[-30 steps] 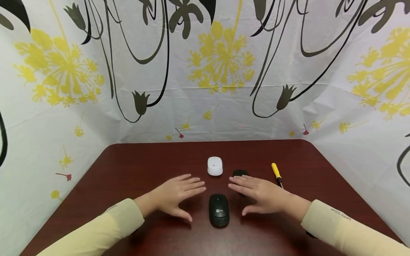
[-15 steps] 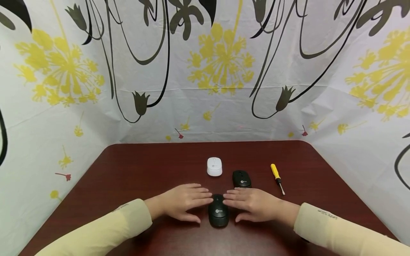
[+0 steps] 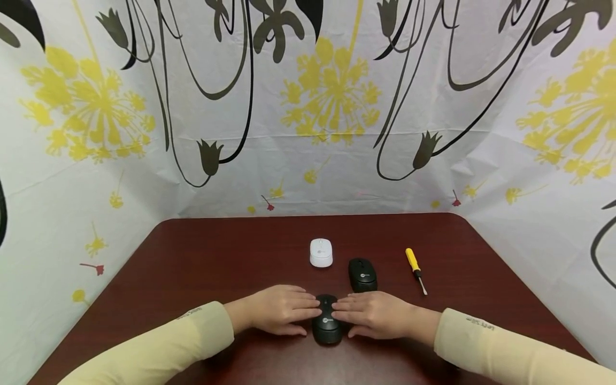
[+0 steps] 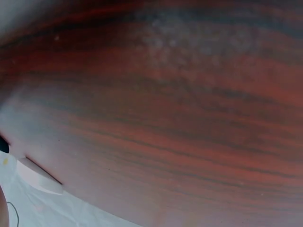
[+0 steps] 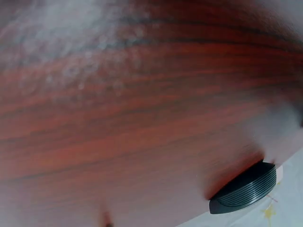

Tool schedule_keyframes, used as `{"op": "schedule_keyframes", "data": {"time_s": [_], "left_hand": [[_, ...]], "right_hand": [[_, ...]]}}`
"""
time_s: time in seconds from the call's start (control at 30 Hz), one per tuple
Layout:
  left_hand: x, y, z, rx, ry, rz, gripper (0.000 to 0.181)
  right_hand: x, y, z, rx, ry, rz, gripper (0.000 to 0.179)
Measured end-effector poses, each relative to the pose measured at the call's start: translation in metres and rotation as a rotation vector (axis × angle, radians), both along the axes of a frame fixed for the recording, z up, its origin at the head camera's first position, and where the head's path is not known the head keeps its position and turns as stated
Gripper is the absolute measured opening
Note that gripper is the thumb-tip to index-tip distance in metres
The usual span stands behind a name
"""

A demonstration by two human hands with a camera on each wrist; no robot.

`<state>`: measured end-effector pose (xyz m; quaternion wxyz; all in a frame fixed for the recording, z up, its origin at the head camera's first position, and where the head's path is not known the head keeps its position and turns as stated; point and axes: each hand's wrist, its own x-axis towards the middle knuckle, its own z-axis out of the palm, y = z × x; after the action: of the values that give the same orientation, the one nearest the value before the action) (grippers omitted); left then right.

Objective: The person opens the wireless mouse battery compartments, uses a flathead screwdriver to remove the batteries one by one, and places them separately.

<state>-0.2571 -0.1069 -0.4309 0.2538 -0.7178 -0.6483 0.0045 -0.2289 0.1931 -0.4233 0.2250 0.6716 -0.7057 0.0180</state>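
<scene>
The left hand (image 3: 284, 310), straight-fingered and gripping nothing, has its fingertips at the left side of the near black mouse (image 3: 328, 332) (a white mouse (image 3: 321, 253) sits beyond). The right hand (image 3: 372, 315), equally straight-fingered, meets its right side; a second black mouse (image 3: 363, 274) lies just past that hand, then a yellow-handled screwdriver (image 3: 412, 260).

Dark red-brown table (image 3: 231, 251), rounded far corners.
On it: white mouse (image 3: 321, 253), front black mouse (image 3: 327, 328) nearest, rear black mouse (image 3: 362, 275) right of both, yellow-handled screwdriver (image 3: 416, 270) farther right.
</scene>
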Motion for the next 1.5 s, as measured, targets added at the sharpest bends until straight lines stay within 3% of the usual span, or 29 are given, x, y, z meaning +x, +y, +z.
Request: {"op": "schedule_keyframes", "data": {"time_s": [0.27, 0.47, 1.0, 1.23, 1.5], "left_hand": [[0.000, 0.005, -0.005, 0.058, 0.017, -0.030, 0.046], [0.001, 0.009, -0.004, 0.106, 0.052, -0.043, 0.040], [0.002, 0.012, -0.003, 0.137, 0.096, -0.035, 0.032], [0.002, 0.010, -0.003, 0.145, 0.116, -0.032, 0.032], [0.003, 0.005, -0.002, 0.155, 0.148, 0.022, 0.034]], "right_hand": [[-0.002, -0.004, -0.006, -0.057, -0.007, 0.034, 0.049], [-0.005, -0.007, -0.008, -0.099, 0.083, 0.105, 0.042], [-0.006, -0.010, -0.007, -0.145, 0.159, 0.176, 0.032], [-0.006, -0.010, -0.005, -0.136, 0.213, 0.163, 0.033], [-0.005, -0.014, -0.004, -0.182, 0.186, 0.090, 0.035]]}}
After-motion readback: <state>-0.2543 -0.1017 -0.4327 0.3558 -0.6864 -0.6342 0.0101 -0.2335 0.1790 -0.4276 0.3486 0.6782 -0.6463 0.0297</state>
